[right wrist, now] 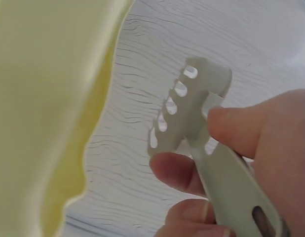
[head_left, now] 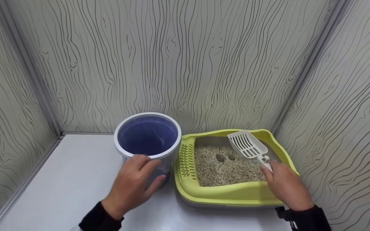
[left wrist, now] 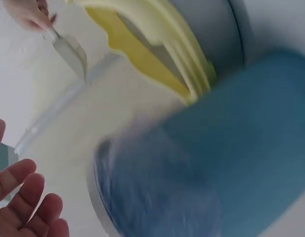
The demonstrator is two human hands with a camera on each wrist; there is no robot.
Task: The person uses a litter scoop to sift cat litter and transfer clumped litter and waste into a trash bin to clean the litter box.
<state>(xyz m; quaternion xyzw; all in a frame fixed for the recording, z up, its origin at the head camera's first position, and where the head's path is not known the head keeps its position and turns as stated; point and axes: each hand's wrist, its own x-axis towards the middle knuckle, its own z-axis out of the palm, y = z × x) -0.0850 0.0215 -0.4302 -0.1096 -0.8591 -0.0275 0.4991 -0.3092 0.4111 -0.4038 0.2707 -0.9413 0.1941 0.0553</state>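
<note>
My right hand (head_left: 289,186) grips the handle of a pale slotted litter scoop (head_left: 247,144), held above the right side of a yellow-rimmed litter box (head_left: 233,192). In the right wrist view thumb and fingers wrap the scoop's handle (right wrist: 231,185). Grainy litter (head_left: 226,173) fills the box, with two dark clumps (head_left: 220,157) on top. My left hand (head_left: 133,184) hovers at the near side of a blue bin (head_left: 148,138) with a white rim, its fingers loosely bent and holding nothing. The left wrist view shows those fingers (left wrist: 31,197) apart from the bin.
The bin and the litter box stand side by side on a white table (head_left: 66,179), close to the back wall (head_left: 146,64). Wood-grain patterned panels enclose the table at the left and right (head_left: 355,128). A perforated ledge (head_left: 186,160) runs along the box's left side.
</note>
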